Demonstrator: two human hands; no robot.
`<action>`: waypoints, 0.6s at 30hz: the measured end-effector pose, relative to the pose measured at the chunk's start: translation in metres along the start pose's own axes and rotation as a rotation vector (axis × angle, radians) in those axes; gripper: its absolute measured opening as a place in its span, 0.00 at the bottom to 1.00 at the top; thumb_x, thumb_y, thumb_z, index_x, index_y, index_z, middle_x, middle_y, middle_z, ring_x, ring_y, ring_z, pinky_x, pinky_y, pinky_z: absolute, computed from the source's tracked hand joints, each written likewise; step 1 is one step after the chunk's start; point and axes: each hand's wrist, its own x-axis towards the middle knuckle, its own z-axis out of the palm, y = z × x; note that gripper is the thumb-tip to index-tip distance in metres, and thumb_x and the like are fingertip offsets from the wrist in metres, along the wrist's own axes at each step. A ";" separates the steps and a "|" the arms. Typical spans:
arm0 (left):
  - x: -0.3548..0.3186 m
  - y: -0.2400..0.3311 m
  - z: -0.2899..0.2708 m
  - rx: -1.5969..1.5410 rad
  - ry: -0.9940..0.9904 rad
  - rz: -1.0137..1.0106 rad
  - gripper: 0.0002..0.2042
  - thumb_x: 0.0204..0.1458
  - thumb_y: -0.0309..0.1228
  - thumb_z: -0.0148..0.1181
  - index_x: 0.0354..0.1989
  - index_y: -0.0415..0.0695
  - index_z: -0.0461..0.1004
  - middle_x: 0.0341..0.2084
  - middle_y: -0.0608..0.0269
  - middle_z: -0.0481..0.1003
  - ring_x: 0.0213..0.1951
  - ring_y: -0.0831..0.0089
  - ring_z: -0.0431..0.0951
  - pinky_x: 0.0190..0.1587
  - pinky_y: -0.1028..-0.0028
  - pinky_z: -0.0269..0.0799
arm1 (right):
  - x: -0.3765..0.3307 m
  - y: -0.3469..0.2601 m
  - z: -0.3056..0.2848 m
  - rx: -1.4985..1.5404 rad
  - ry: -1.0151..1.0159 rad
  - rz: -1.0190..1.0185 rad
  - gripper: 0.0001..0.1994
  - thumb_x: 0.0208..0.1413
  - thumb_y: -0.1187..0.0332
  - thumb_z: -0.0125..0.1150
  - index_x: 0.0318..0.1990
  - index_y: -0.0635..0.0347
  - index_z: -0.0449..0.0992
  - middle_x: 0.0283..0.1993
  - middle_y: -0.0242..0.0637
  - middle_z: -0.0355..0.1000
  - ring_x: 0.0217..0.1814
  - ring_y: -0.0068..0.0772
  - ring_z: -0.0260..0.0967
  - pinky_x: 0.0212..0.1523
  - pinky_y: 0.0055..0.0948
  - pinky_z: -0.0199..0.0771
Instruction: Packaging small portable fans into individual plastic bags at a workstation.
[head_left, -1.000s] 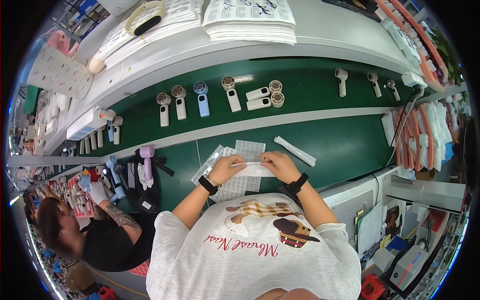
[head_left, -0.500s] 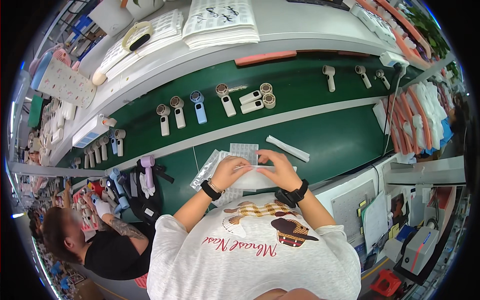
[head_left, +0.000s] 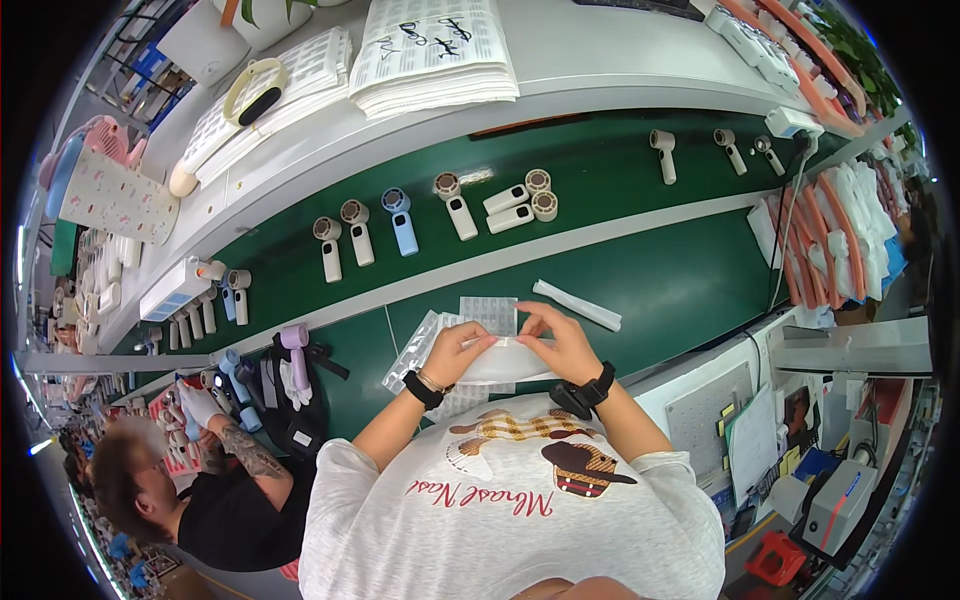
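Note:
A translucent white plastic bag (head_left: 508, 367) is stretched between my hands over the green bench. My left hand (head_left: 457, 352) pinches its upper edge between thumb and fingers. My right hand (head_left: 556, 343) pinches the same edge a little to the right, thumb against it, with the forefinger raised. Beneath the bag lie sheets of small labels (head_left: 488, 308), partly covered. By my left fingers, a clear, shiny plastic sheet (head_left: 412, 350) slants across the bench. A folded white plastic sleeve (head_left: 577, 305) lies beyond my right hand.
Handheld fans, one a blue fan (head_left: 400, 222), stand or lie along the back ledge. Above is a grey shelf (head_left: 590, 65) with a paper stack (head_left: 435, 55). On the left, a co-worker (head_left: 215, 500) sits near a black bag (head_left: 297, 400). Pink-edged trays (head_left: 840, 235) stand right.
My hands stay at the bag's edge, with slight finger shifts. The view has shifted slightly. The co-worker's gloved hand and head have moved a little.

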 end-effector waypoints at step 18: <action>0.240 -0.074 -0.067 0.625 0.544 -0.617 0.48 0.35 0.67 0.59 0.64 0.52 0.57 0.67 0.43 0.43 0.67 0.47 0.42 0.60 0.35 0.41 | 0.016 0.016 -0.009 0.117 0.234 0.295 0.38 0.45 0.80 0.67 0.64 0.57 0.57 0.32 0.32 0.74 0.35 0.21 0.73 0.34 0.19 0.73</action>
